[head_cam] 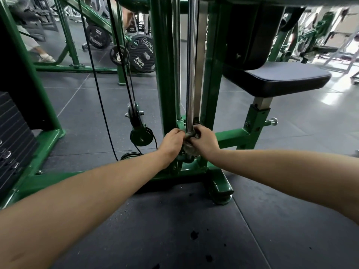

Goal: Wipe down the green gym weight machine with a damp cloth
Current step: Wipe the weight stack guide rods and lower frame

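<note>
The green weight machine (pixel 163 74) stands right in front of me, with a chrome guide rod (pixel 191 65) running down between its green uprights. A grey damp cloth (pixel 188 144) is wrapped round the bottom of that rod, just above the green base frame (pixel 229 136). My left hand (pixel 172 143) grips the cloth from the left. My right hand (pixel 205 141) grips it from the right, fingers curled round the rod. Most of the cloth is hidden between my two hands.
A black padded seat (pixel 281 78) juts out at the right on a green post with an adjustment pin (pixel 272 121). Black cables and a pulley (pixel 140 135) hang at the left. A weight stack (pixel 13 133) sits far left. Plates (pixel 141 53) and another person's foot (pixel 46 58) lie behind.
</note>
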`<control>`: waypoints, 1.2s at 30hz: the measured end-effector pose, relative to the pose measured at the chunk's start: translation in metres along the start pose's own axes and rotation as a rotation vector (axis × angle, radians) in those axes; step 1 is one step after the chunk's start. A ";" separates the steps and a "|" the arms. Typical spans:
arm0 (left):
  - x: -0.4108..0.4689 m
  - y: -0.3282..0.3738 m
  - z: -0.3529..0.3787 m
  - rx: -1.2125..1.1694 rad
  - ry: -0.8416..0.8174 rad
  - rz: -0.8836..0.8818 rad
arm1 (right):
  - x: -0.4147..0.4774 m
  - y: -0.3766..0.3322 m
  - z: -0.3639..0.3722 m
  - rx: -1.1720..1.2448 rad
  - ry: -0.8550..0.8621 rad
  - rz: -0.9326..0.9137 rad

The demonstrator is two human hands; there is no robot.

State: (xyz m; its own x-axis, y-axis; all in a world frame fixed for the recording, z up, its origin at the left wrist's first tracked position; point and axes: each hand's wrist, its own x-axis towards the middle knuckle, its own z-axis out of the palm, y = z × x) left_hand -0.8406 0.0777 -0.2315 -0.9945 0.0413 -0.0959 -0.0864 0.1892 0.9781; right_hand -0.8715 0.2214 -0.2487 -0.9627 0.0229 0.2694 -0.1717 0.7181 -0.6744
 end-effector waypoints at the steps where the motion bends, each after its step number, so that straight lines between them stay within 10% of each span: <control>1: 0.003 0.000 0.000 -0.007 0.007 0.001 | 0.001 -0.002 0.001 0.014 0.009 0.022; 10: 0.014 0.010 0.000 -0.224 0.202 0.096 | 0.031 -0.075 -0.051 0.326 0.272 -0.119; 20: 0.012 0.001 -0.009 -0.043 0.184 0.010 | 0.001 -0.001 0.000 0.083 -0.074 0.030; 36: 0.026 0.020 -0.006 -0.085 0.214 0.163 | 0.032 -0.058 -0.025 0.266 0.193 -0.175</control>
State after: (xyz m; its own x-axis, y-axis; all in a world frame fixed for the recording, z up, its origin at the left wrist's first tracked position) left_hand -0.8684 0.0763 -0.2132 -0.9847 -0.1455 0.0961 0.0799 0.1133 0.9903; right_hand -0.8867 0.1979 -0.1834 -0.8612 0.0648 0.5042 -0.4030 0.5176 -0.7548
